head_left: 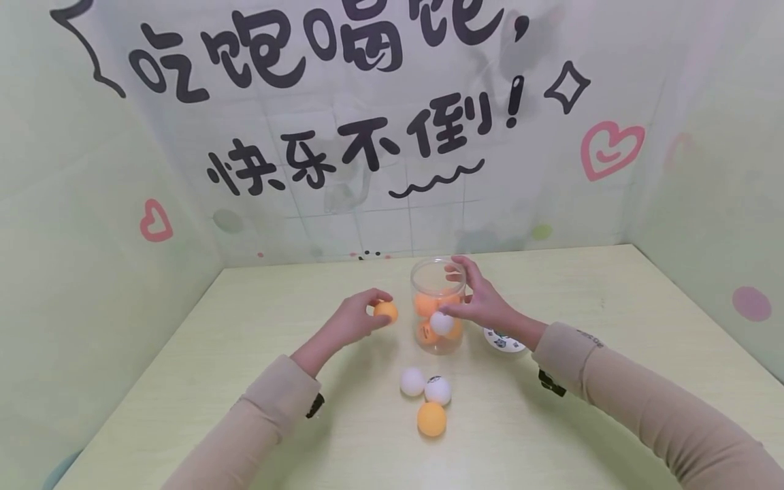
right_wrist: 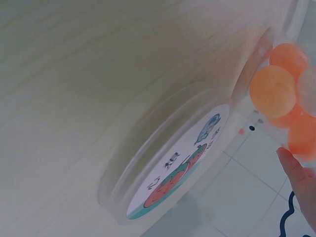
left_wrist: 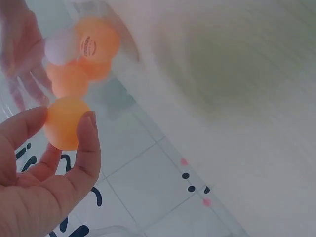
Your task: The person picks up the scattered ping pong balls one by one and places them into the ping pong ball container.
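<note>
My left hand (head_left: 352, 320) pinches an orange ping-pong ball (head_left: 386, 312) between thumb and fingers, just left of a clear round jar (head_left: 430, 280). In the left wrist view that ball (left_wrist: 66, 123) appears close in front of the jar's contents. My right hand (head_left: 488, 303) holds the jar from its right side, thumb in front and fingers toward the back. The jar stands upright with its top uncovered. Inside are several orange balls (head_left: 427, 331) and a white ball (head_left: 442, 323). Only part of the right hand (right_wrist: 301, 182) shows in the right wrist view.
In front of the jar lie two white balls (head_left: 412, 382) (head_left: 437, 390) and an orange ball (head_left: 431, 419), grouped on the pale wooden table (head_left: 257, 381). A round lid with a printed label (right_wrist: 180, 163) lies right of the jar, partly under my right forearm. A printed curtain hangs behind.
</note>
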